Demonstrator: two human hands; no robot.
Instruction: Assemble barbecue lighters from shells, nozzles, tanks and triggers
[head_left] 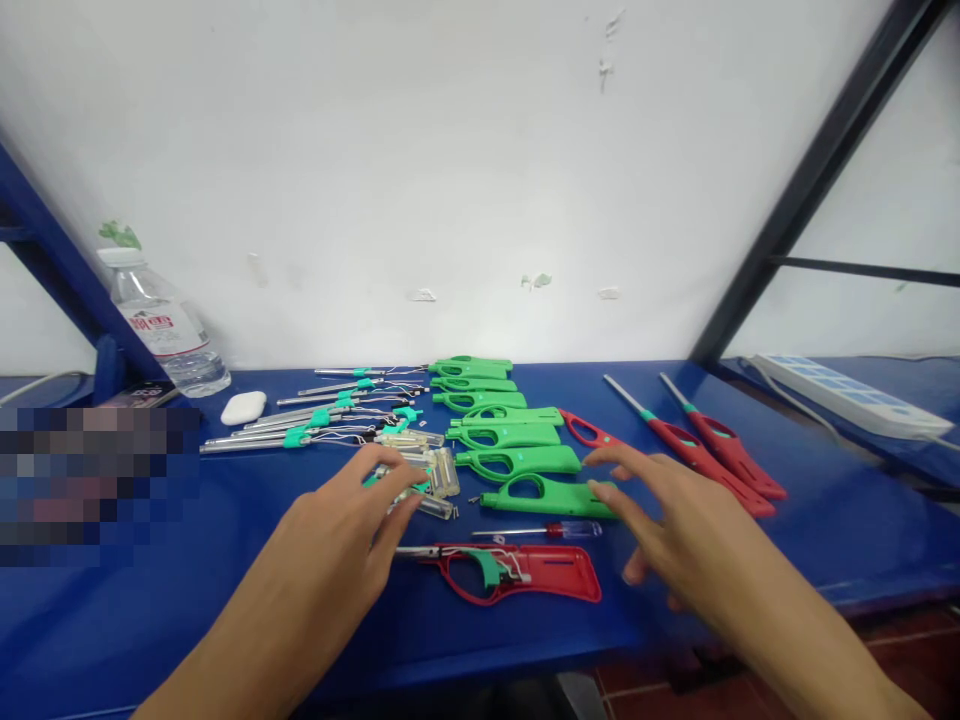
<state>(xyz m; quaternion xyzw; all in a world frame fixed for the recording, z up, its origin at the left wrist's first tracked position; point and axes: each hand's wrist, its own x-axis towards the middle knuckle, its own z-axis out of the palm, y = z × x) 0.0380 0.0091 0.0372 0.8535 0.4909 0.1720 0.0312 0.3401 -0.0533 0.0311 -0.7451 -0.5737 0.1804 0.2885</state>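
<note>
My left hand is over the left end of a pile of clear fuel tanks, thumb and forefinger slightly apart; whether they touch a tank cannot be made out. Below lies an opened red lighter shell holding a metal tube, white wires and a teal trigger. My right hand hovers with fingers spread by the right end of the nearest green lighter shell, holding nothing. A screwdriver with a red and clear handle rests between that green shell and the red one.
More green shells line up behind, with metal lighter tubes to their left. Another red shell and two red lighters lie rightward. A water bottle, white earphone case and power strip stand around the blue table.
</note>
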